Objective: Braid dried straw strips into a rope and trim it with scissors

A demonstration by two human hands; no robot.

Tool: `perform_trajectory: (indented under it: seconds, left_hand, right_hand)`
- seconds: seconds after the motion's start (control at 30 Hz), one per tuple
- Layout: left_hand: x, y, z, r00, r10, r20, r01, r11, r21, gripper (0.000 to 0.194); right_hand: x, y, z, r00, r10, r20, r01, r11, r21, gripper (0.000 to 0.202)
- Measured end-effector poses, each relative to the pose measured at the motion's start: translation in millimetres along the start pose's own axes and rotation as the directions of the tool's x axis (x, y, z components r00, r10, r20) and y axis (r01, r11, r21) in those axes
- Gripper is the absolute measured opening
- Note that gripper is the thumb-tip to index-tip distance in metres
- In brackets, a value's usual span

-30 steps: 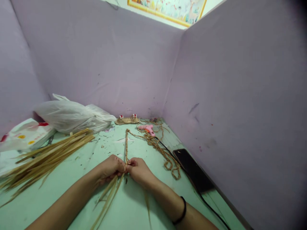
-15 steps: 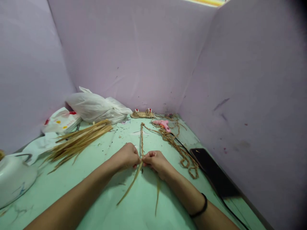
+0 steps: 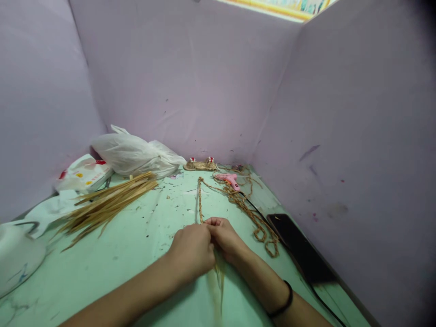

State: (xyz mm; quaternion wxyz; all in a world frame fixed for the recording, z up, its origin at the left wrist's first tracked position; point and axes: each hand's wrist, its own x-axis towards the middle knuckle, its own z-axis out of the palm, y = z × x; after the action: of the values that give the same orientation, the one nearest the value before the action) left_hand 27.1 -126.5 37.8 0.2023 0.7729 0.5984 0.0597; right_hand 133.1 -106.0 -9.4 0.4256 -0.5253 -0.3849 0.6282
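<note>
A thin brown braid [image 3: 200, 200] runs over the green table toward me and ends at my hands. My right hand [image 3: 225, 236] pinches its near end between thumb and fingers. Against it, partly over the braid's end, my left hand [image 3: 194, 250] is closed; its fingertips are hidden behind its back, so what it grips cannot be made out. Loose pale strands [image 3: 218, 284] hang down below both hands, blurred. The rest of the braided cord [image 3: 247, 209] lies in loops to the right.
On the left lie dry straw strips [image 3: 112, 202], a white plastic bag [image 3: 132, 152], a tissue pack [image 3: 85, 175] and a white rounded object [image 3: 20, 259]. Farther back are woven slippers [image 3: 200, 166] and a pink glue gun [image 3: 229, 180]. A black phone [image 3: 299, 247] lies right.
My left hand has moved right and nearer, against my right hand. The strand that slanted down to the left now hangs near the other below my hands. The view has shifted slightly.
</note>
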Motion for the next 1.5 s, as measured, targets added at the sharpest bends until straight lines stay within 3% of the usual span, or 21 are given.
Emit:
perform_trajectory:
  seconds: [0.1, 0.13, 0.17, 0.27, 0.37, 0.43, 0.53, 0.6, 0.73, 0.83, 0.93, 1.1, 1.2, 1.33, 1.4, 1.5]
  left_hand:
    - [14.6, -13.1, -15.0, 0.985, -0.082, -0.149, 0.057, 0.985, -0.164, 0.02]
    - [19.6, -16.9, -17.7, 0.983, -0.152, -0.102, 0.117, 0.949, -0.292, 0.022]
    - [24.3, -20.3, -18.6, 0.978, -0.205, 0.03, 0.199, 0.887, -0.418, 0.021]
    - [34.9, -28.2, -11.7, 0.905, -0.114, 0.41, 0.389, 0.614, -0.687, 0.014]
    - [41.5, -34.9, -1.4, 0.855, -0.012, 0.518, 0.472, 0.431, -0.769, 0.012]
    - [43.9, -38.0, 1.9, 0.858, -0.013, 0.514, 0.466, 0.443, -0.766, 0.01]
    - [43.8, -37.3, 1.6, 0.897, -0.066, 0.437, 0.392, 0.575, -0.718, 0.01]
    - [42.2, -33.8, 1.1, 0.905, -0.135, 0.405, 0.384, 0.671, -0.635, 0.01]
    - [40.0, -27.8, 6.2, 0.922, -0.196, 0.335, 0.359, 0.758, -0.544, 0.01]
    - [40.3, -27.1, 12.8, 0.938, -0.199, 0.285, 0.332, 0.755, -0.565, 0.009]
    - [40.8, -26.4, 15.6, 0.94, -0.212, 0.266, 0.332, 0.747, -0.576, 0.011]
    - [39.8, -24.9, 12.8, 0.92, -0.249, 0.304, 0.387, 0.709, -0.589, 0.015]
    - [38.2, -27.1, 12.3, 0.898, -0.252, 0.361, 0.434, 0.644, -0.63, 0.019]
    - [37.2, -32.0, 12.8, 0.917, -0.196, 0.347, 0.387, 0.65, -0.654, 0.015]
    - [38.3, -34.6, 12.5, 0.937, -0.148, 0.316, 0.332, 0.662, -0.673, 0.009]
    - [40.6, -38.4, 11.0, 0.952, -0.082, 0.294, 0.273, 0.658, -0.702, 0.004]
  right_hand:
    - [-0.8, -3.2, -2.6, 0.996, 0.047, 0.078, -0.044, 0.998, -0.037, 0.017]
    - [-0.9, -4.2, -3.3, 0.994, 0.05, 0.098, -0.045, 0.998, -0.046, 0.018]
    - [-1.0, -5.1, -3.9, 0.993, 0.045, 0.112, -0.04, 0.998, -0.047, 0.018]
    - [-1.9, -7.9, -5.2, 0.988, 0.04, 0.149, -0.035, 0.999, -0.042, 0.017]
    - [-3.4, -10.9, -7.3, 0.982, 0.061, 0.181, -0.056, 0.998, -0.033, 0.016]
    - [-2.6, -11.3, -9.1, 0.973, 0.07, 0.221, -0.061, 0.997, -0.048, 0.014]
    - [3.7, -6.0, -10.7, 0.972, 0.037, 0.231, 0.0, 0.988, -0.156, 0.009]
    - [9.5, 1.0, -11.2, 0.985, -0.038, 0.168, 0.079, 0.968, -0.239, 0.005]
    - [12.4, 11.2, -12.8, 0.97, -0.23, 0.071, 0.233, 0.822, -0.519, 0.004]
    - [1.8, 6.0, -13.2, 0.946, -0.32, 0.043, 0.248, 0.633, -0.733, 0.012]
    - [-11.7, -6.3, -11.3, 0.938, -0.347, -0.012, 0.175, 0.503, -0.846, 0.014]
    - [-22.6, -13.4, -6.2, 0.964, -0.257, -0.06, 0.084, 0.512, -0.855, 0.016]
    - [-26.6, -6.2, -2.7, 0.952, -0.304, 0.033, 0.183, 0.482, -0.857, 0.018]
    - [-30.5, 1.9, -0.9, 0.903, -0.395, 0.171, 0.314, 0.332, -0.89, 0.02]
    - [-28.1, 1.1, -4.1, 0.906, -0.37, 0.205, 0.34, 0.348, -0.874, 0.017]
    - [-18.5, -4.9, -12.8, 0.941, -0.322, 0.106, 0.278, 0.554, -0.784, 0.015]
